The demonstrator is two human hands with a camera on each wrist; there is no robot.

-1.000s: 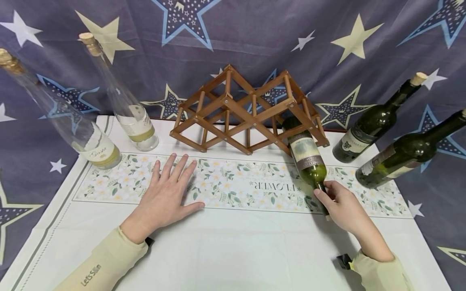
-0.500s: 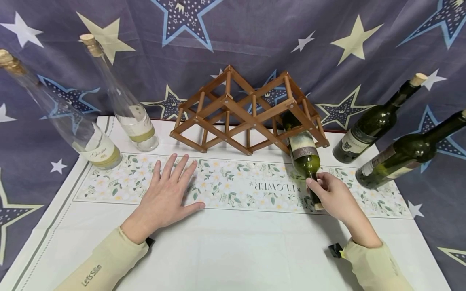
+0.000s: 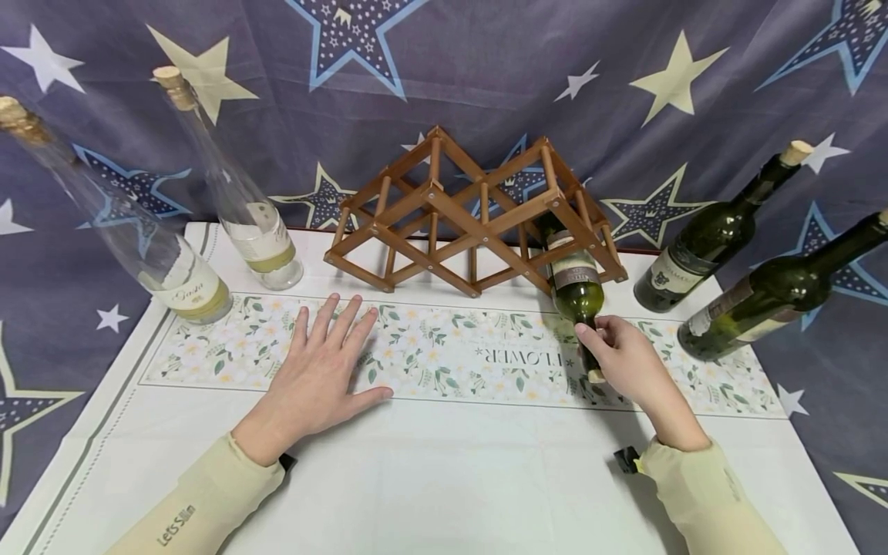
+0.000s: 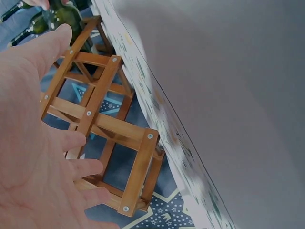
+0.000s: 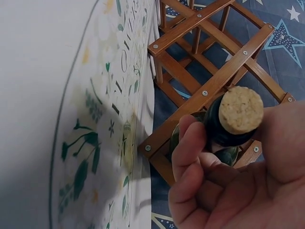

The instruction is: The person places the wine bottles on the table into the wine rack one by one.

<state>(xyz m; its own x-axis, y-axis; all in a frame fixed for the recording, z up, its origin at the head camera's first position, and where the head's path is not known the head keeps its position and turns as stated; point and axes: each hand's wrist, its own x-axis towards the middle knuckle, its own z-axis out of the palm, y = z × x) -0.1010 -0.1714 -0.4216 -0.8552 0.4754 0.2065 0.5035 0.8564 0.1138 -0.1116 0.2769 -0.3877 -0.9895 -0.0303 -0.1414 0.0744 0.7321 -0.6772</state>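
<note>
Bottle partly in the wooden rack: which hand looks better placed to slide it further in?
Probably the right hand: it grips the bottle by its neck, in front of the rack. The left hand holds nothing and is spread over the floral print, farther away.

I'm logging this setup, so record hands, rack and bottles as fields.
left hand: palm down, fingers spread, over the white floral-printed tablecloth
right hand: grips the neck of a corked green glass bottle
brown wooden lattice rack: holds the gripped bottle's base end
left of rack: two upright corked clear glass bottles
right of rack: two upright green glass bottles
</note>
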